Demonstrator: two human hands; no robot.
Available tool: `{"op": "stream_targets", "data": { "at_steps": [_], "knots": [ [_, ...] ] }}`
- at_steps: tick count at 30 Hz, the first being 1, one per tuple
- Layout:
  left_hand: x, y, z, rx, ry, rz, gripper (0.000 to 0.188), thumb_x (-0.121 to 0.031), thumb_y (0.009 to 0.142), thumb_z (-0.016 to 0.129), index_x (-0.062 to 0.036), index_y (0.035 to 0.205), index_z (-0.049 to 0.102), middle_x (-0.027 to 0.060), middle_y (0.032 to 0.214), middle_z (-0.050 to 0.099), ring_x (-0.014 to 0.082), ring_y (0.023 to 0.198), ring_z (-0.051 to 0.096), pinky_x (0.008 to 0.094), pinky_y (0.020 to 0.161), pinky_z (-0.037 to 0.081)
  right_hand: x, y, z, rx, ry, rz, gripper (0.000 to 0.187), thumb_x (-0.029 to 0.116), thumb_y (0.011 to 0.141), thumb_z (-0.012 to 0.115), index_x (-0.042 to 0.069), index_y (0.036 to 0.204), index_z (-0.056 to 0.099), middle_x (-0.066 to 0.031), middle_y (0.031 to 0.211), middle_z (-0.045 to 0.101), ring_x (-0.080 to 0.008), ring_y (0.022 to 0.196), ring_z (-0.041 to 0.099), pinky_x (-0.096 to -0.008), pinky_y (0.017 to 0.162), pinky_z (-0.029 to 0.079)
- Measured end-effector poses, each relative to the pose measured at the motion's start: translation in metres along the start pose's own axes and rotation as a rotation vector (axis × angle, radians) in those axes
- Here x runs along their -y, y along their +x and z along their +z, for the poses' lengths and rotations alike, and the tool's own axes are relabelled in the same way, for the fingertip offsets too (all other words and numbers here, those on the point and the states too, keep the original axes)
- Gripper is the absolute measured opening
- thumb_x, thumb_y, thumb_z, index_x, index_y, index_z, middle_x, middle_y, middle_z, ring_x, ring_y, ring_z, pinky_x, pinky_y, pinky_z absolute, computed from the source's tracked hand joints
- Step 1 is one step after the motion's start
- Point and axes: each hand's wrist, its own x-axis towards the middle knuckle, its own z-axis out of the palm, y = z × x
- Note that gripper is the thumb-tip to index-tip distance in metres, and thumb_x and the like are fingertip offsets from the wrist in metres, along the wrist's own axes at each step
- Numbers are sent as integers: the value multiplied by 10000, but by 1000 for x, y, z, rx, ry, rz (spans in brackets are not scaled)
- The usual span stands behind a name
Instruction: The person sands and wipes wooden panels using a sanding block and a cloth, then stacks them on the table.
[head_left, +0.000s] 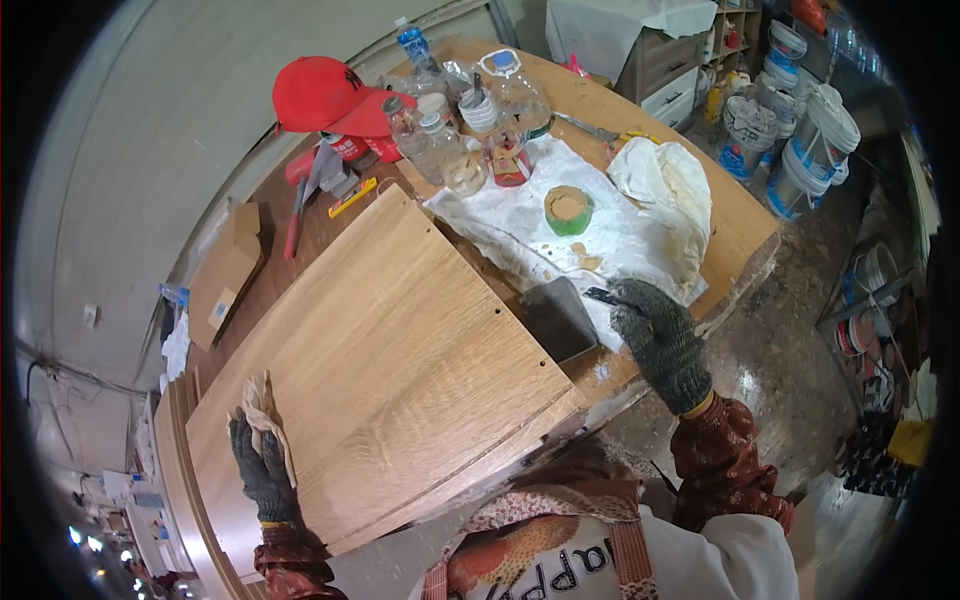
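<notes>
Left hand [260, 465], dark knit glove, at the near left: fingers nearly straight, loosely grasping a cream cloth [262, 397] against a wood-grain panel [370, 380]. Quantity of panels beneath the hands: one, lying flat and angled across the near side of the table [738, 225]. Along its right edge: three small dark holes; along its near edge: one long groove. Between left hand and drilled edge: a wide, bare span of wood, with room for sliding in every direction. Near right corner of panel: close to the table edge.

Right hand [657, 335], same glove type, raised beyond that corner: fingers curled, pinching one narrow dark object [600, 295], exact kind unclear. Just beside, to the left: one grey flat plate [556, 322], near the panel's right edge.

Farther in: one white sheet [505, 213], bearing one green bowl [567, 226] of tan paste [568, 204] and several tan crumbs [592, 263]. To the right: one crumpled white bag [675, 185]. Past the panel's far corner: one yellow utility knife [352, 197], one red-handled hammer [293, 225], two small clear bottles [452, 160], one large clear jug [518, 98], one red cap [322, 95].

Beyond the table, right: at least four buckets [797, 180] on the floor; at the back, one drawer cabinet [665, 65] under a white cover
</notes>
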Motion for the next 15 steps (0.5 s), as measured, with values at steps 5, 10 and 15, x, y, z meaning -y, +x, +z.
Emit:
{"op": "stream_targets", "data": {
  "at_steps": [5, 10, 15],
  "knots": [
    [-75, 28, 22, -54, -150, 142, 558, -266, 855, 590, 23, 1296, 407, 204, 1316, 437, 348, 1157, 484, 411, 1012, 360, 23, 5, 5, 43, -139, -118, 298, 124, 844, 601, 42, 1125, 546, -147, 1119, 570, -307, 1028, 550, -404, 893, 436],
    [-197, 50, 49, 246, -415, 345, 548, -385, 813, 598, -20, 1210, 499, 196, 1180, 516, 356, 1060, 546, 533, 936, 404, 57, -4, 13, 115, 7, -368, 328, 125, 850, 586, 106, 1169, 514, -158, 1151, 549, -334, 1058, 540, -442, 880, 459],
    [-266, 106, 61, 183, -315, 764, 469, -318, 787, 623, -27, 1147, 545, 193, 1216, 505, 382, 1198, 432, 526, 1031, 264, 61, -16, 17, 233, 291, -130, 377, 108, 845, 585, 142, 1204, 476, -177, 1207, 509, -341, 1105, 524, -444, 869, 471]
  ]
}}
